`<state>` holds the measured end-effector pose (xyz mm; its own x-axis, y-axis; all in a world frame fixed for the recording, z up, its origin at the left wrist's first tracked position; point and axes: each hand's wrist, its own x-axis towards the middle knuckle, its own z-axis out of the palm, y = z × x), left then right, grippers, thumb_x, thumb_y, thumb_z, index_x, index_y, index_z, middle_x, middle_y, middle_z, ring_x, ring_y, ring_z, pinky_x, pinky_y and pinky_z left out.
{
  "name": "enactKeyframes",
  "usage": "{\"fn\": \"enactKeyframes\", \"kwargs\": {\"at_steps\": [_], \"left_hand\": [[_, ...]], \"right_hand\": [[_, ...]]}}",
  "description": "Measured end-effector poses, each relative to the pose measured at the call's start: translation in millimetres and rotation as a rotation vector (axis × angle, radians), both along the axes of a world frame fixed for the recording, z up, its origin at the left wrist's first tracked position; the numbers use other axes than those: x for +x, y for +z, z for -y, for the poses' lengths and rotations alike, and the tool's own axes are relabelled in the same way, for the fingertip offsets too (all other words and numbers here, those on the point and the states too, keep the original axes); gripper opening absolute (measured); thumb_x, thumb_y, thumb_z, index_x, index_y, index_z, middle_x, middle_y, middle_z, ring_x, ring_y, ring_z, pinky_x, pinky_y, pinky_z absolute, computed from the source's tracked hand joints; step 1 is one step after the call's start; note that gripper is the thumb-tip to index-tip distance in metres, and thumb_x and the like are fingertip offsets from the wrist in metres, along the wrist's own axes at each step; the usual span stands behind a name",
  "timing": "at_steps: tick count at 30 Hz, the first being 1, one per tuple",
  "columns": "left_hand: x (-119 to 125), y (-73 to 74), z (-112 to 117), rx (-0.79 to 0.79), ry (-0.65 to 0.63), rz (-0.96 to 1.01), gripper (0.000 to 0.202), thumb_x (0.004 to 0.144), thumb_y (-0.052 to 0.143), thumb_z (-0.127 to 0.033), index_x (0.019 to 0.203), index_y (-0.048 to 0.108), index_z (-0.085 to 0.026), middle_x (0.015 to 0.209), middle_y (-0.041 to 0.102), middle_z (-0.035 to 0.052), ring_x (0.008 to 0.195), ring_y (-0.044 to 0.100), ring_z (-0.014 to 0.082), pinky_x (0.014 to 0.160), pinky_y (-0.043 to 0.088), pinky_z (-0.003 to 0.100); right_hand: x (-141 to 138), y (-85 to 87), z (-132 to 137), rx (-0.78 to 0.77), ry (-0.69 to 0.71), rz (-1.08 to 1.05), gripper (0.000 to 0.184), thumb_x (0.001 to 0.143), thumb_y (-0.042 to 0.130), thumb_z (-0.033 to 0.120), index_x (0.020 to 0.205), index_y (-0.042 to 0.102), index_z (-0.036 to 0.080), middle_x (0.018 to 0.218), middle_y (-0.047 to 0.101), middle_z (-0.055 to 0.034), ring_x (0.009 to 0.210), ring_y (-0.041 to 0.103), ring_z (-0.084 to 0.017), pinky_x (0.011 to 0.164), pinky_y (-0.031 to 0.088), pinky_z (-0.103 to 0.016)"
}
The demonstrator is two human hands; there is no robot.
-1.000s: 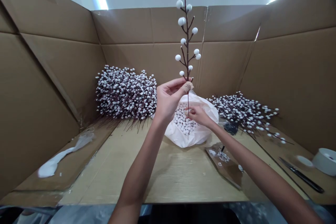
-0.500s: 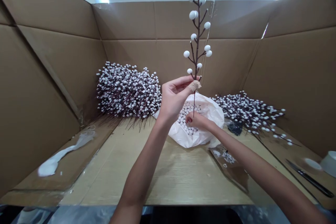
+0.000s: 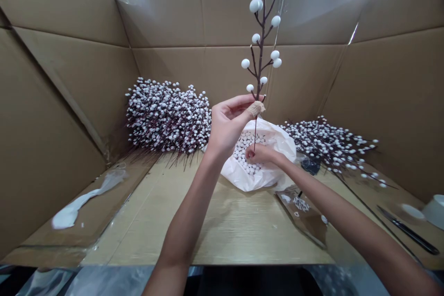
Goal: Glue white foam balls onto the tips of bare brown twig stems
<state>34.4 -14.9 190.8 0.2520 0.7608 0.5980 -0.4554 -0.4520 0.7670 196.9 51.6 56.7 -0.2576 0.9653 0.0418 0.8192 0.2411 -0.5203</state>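
A big brown cardboard box (image 3: 208, 23) stands open around everything, and its flat wooden floor board (image 3: 222, 236) lies under the rest. A large pile of berry stems (image 3: 166, 118) sits at the back on the left, and a smaller pile of berry stems (image 3: 329, 143) lies on the right. Between them is a white plastic bag (image 3: 244, 178) full of little white foam balls (image 3: 247, 150). A brown packet (image 3: 300, 212) lies in front of the smaller pile. A long white plastic strip (image 3: 76, 210) lies on the left. A black-handled knife (image 3: 409, 236) and a white roll (image 3: 435, 210) are on the right.

The left hand (image 3: 227, 125) is mostly closed and pinches one berry stem (image 3: 260, 41), holding it straight up above the bag. Tan tape (image 3: 256, 108) sits at its thumb. The right hand (image 3: 262, 153) is curled nearly shut just by the stem's bottom end, over the bag. You cannot tell if it holds anything.
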Motion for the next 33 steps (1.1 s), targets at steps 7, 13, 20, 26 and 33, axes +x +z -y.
{"fn": "enactKeyframes", "kwargs": {"at_steps": [7, 13, 20, 26, 33], "left_hand": [[0, 0.0, 2, 0.011, -0.003, -0.003, 0.012, 0.07, 0.075, -0.02, 0.081, 0.074, -0.016, 0.094, 0.074, 0.0072, 0.093, 0.069, 0.0222, 0.084, 0.056, 0.037], [-4, 2.4, -1, 0.021, 0.004, 0.021, 0.011, 0.069, 0.075, -0.018, 0.08, 0.074, -0.016, 0.089, 0.075, 0.0048, 0.09, 0.069, 0.0203, 0.082, 0.056, 0.034], [-13, 6.2, -4, 0.021, 0.044, 0.027, 0.011, 0.069, 0.075, -0.021, 0.079, 0.074, -0.017, 0.092, 0.074, 0.0067, 0.089, 0.069, 0.0201, 0.083, 0.055, 0.035], [-11, 5.8, -3, -0.007, 0.001, 0.049, 0.014, 0.065, 0.078, -0.02, 0.078, 0.074, -0.017, 0.088, 0.075, 0.0055, 0.08, 0.068, 0.0161, 0.08, 0.055, 0.031], [-4, 5.4, 4, -0.079, -0.034, 0.047, 0.014, 0.061, 0.08, -0.019, 0.074, 0.075, -0.016, 0.081, 0.075, 0.0055, 0.069, 0.066, 0.0125, 0.067, 0.055, 0.025]], "right_hand": [[-3, -1.0, -3, -0.054, -0.018, -0.197, 0.023, 0.074, 0.073, 0.023, 0.06, 0.057, 0.014, 0.057, 0.056, 0.003, 0.059, 0.055, -0.011, 0.065, 0.049, -0.029], [19, 37.5, 15, -0.111, 0.07, -0.615, 0.025, 0.077, 0.064, 0.041, 0.083, 0.06, 0.017, 0.083, 0.071, -0.0071, 0.08, 0.069, -0.018, 0.074, 0.055, -0.032], [15, 74.1, 52, -0.057, 0.022, -1.171, 0.028, 0.075, 0.062, 0.039, 0.094, 0.065, 0.018, 0.081, 0.067, -0.0064, 0.078, 0.064, -0.017, 0.08, 0.054, -0.034], [2, 100.1, 80, 0.068, 0.133, -1.253, 0.027, 0.07, 0.071, 0.036, 0.093, 0.066, 0.022, 0.08, 0.062, -0.0031, 0.073, 0.058, -0.015, 0.076, 0.053, -0.031], [0, 119.8, 111, 0.22, 0.066, -1.467, 0.027, 0.057, 0.085, 0.021, 0.079, 0.069, 0.025, 0.08, 0.063, 0.0026, 0.071, 0.059, -0.008, 0.067, 0.053, -0.017]]}}
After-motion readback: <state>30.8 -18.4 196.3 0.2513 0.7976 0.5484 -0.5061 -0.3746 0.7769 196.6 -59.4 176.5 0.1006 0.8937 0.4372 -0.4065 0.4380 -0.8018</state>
